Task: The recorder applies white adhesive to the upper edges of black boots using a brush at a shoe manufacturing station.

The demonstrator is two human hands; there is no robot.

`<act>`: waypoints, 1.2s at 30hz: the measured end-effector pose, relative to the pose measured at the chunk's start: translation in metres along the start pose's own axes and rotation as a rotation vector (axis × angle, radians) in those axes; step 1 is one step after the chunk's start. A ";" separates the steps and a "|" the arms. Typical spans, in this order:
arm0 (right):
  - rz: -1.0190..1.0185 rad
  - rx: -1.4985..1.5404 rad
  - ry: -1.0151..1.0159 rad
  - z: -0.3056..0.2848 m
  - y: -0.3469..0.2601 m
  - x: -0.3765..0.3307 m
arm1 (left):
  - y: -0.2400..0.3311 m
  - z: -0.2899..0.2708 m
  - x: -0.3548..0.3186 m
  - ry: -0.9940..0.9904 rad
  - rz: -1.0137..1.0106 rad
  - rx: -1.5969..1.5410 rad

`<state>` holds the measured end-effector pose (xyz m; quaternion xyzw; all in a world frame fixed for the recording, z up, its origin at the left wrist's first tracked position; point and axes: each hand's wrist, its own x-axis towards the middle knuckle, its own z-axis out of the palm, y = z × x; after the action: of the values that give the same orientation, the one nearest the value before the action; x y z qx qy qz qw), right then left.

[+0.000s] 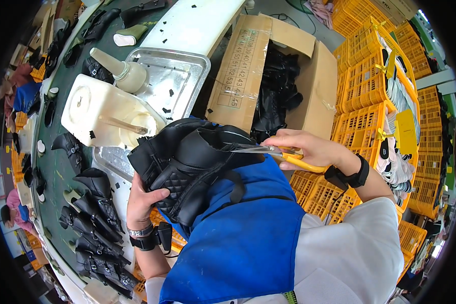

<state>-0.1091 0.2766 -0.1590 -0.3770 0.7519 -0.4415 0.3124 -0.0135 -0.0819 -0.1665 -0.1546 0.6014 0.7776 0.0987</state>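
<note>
A black quilted boot upper [180, 162] with straps lies across my lap over the blue apron [238, 238]. My left hand [143, 200] grips its lower left side, thumb laid over the quilted panel and fingers hidden beneath. In my right hand [311, 150] is a pair of scissors [309, 164] with yellow handles. Their metal blades point left and reach the right edge of the boot upper. Whether the blades are parted at the tips is hard to tell.
A cardboard box [240, 66] of black pieces stands ahead. To its left are a metal tray [197, 63], a white plastic container [93, 109] with a brush-like stick, and a bottle [131, 76]. Black boot uppers [93, 185] line the green table [61, 187]. Yellow crates [362, 83] stack at right.
</note>
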 end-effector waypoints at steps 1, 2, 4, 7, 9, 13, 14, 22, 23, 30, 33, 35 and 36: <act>0.001 0.001 0.002 0.000 0.001 0.001 | 0.000 0.001 0.000 -0.003 0.011 -0.002; -0.045 -0.008 0.015 0.000 0.003 0.003 | 0.000 0.000 0.000 -0.006 0.010 -0.001; -0.089 -0.016 0.033 -0.001 0.003 0.004 | 0.000 0.000 0.001 -0.025 0.001 0.003; -0.096 -0.026 0.031 -0.003 0.003 0.004 | 0.001 -0.002 0.003 -0.040 -0.031 0.004; -0.095 -0.089 0.037 -0.003 0.003 0.004 | 0.001 -0.001 0.003 -0.049 -0.019 0.001; -0.063 -0.098 0.046 -0.004 0.004 0.002 | 0.002 0.001 0.004 -0.058 -0.011 -0.004; -0.083 -0.093 0.052 -0.003 0.004 0.002 | 0.002 0.000 0.003 -0.059 -0.013 -0.002; -0.091 -0.047 0.061 0.001 -0.002 0.001 | 0.000 -0.004 0.003 -0.055 -0.031 0.000; -0.093 -0.027 0.068 0.003 -0.001 0.001 | 0.000 -0.004 0.003 -0.056 -0.032 0.001; -0.105 0.025 0.132 0.015 0.003 -0.001 | -0.001 -0.006 0.004 -0.061 -0.024 0.020; -0.100 0.017 0.157 0.016 0.007 -0.003 | -0.001 -0.006 0.004 -0.052 -0.025 0.026; -0.071 -0.020 0.134 0.014 0.008 -0.006 | -0.001 -0.005 0.005 -0.046 -0.023 0.032; -0.042 -0.059 0.108 0.012 0.007 -0.008 | -0.001 -0.004 0.005 -0.051 -0.016 0.037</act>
<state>-0.0976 0.2803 -0.1694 -0.3773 0.7723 -0.4455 0.2506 -0.0174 -0.0857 -0.1696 -0.1380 0.6118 0.7691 0.1232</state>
